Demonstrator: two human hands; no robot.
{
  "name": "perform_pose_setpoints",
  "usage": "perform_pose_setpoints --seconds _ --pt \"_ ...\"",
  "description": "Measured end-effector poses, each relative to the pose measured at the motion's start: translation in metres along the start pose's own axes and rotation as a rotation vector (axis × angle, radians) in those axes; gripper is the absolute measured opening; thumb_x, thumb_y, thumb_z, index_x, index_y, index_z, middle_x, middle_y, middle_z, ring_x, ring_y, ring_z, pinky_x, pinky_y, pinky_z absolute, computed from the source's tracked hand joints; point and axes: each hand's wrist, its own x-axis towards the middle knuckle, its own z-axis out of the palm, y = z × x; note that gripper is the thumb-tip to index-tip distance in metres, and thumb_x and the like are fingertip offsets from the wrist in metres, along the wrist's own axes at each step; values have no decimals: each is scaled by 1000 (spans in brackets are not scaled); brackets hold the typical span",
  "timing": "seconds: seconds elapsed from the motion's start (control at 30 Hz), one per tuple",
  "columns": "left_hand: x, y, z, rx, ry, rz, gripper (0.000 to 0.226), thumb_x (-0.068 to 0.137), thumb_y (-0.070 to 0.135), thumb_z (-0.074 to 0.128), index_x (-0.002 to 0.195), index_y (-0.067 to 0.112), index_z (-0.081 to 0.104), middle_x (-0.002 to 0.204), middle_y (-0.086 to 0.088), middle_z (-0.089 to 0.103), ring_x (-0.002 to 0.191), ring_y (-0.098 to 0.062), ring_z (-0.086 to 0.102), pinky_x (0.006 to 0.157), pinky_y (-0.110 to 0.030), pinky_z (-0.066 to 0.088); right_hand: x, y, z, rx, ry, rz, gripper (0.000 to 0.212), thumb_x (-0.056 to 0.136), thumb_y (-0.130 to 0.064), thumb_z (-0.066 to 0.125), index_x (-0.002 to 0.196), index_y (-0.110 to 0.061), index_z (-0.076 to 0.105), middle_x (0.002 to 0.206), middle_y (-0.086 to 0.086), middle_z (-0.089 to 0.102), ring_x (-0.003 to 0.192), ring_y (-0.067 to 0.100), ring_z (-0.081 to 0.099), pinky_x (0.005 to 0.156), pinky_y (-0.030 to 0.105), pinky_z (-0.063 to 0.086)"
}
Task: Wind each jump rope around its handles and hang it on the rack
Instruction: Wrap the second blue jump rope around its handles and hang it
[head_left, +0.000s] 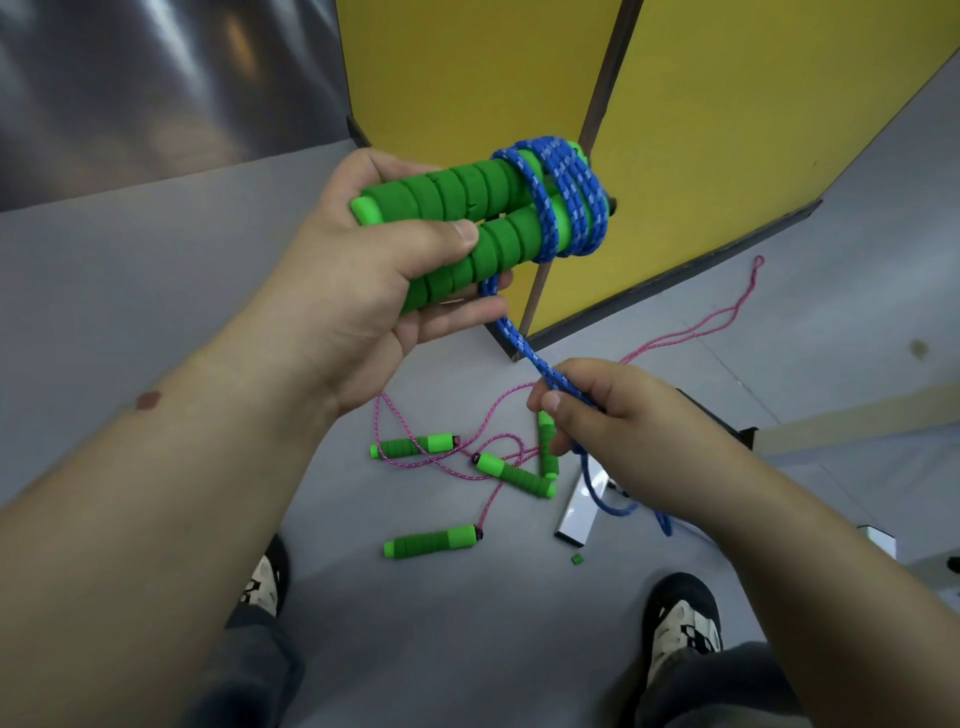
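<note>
My left hand (363, 270) grips two green foam handles (467, 218) side by side, thumb across the lower one. A blue rope (571, 202) is wound in several turns around their far ends. From there a doubled blue strand runs down to my right hand (597, 415), which pinches it between thumb and fingers; the rest of the rope hangs in a loop below that hand. On the grey floor lie several more green handles (431, 540) with tangled pink ropes (498, 441). No rack is clearly in view.
Yellow panels (727, 130) with dark frames stand just beyond the hands. A white metal bar (576, 514) and a dark base lie on the floor to the right. A small green scrap (575, 559) sits near my shoes (680, 618).
</note>
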Motion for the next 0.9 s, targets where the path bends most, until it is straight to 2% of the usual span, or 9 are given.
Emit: perform_pose_setpoints --seconds 0.1,0.17,0.33,0.4,0.5,0.6,0.73,0.8,0.9 --pt "2 0 -2 9 72 31 30 96 -8 60 104 19 50 120 -22 68 89 -47 77 79 -57 64 2 2 -8 125 -33 128 32 102 -11 42 96 -27 69 84 3 71 78 15 71 74 33 58" --pt "3 1 -2 -22 97 51 30 96 -7 60 103 20 49 124 -25 67 89 -47 76 79 -57 64 5 7 -11 127 -14 227 36 97 -2 40 92 -19 71 86 7 71 80 21 69 75 34 57" --pt "4 5 -7 -46 98 83 30 97 -7 60 107 19 48 124 -26 67 89 -48 76 79 -55 63 13 25 -9 -304 -106 342 29 95 -2 50 89 -25 67 103 5 68 95 24 65 84 35 57" --pt "4 4 -7 -45 97 76 30 96 -7 60 106 19 48 125 -27 67 90 -48 76 80 -56 63 14 31 -10 -441 -106 365 25 95 -2 52 97 -25 62 107 3 64 93 22 63 85 33 56" --pt "4 5 -8 -38 102 82 30 96 -7 60 105 19 49 124 -27 67 90 -48 76 79 -56 63 15 37 -14 -495 -80 379 26 97 -3 51 110 -22 64 103 1 60 84 18 59 77 31 52" --pt "5 6 -10 -37 121 91 31 96 -7 60 103 21 50 122 -24 67 89 -48 76 79 -56 63 19 40 -11 -541 -94 373 22 101 -11 50 115 -14 65 100 4 61 85 22 58 79 33 53" --pt "6 6 -12 -9 153 115 31 95 -7 62 102 21 51 121 -24 68 88 -47 77 78 -55 64 20 37 -10 -495 -92 362 15 101 -9 48 104 -12 62 90 5 59 73 19 53 56 23 39" --pt "7 7 -14 -1 166 130 31 95 -7 62 104 21 51 124 -25 67 89 -47 77 78 -55 64 19 35 -10 -469 -53 367 19 103 -13 44 90 -12 58 78 4 53 62 15 44 52 24 33" --pt "8 8 -17 9 185 154 31 95 -7 62 103 21 51 126 -24 66 89 -47 76 78 -53 64 20 35 -9 -498 -78 374 23 107 -18 39 89 -11 54 76 1 48 60 13 41 51 23 32"
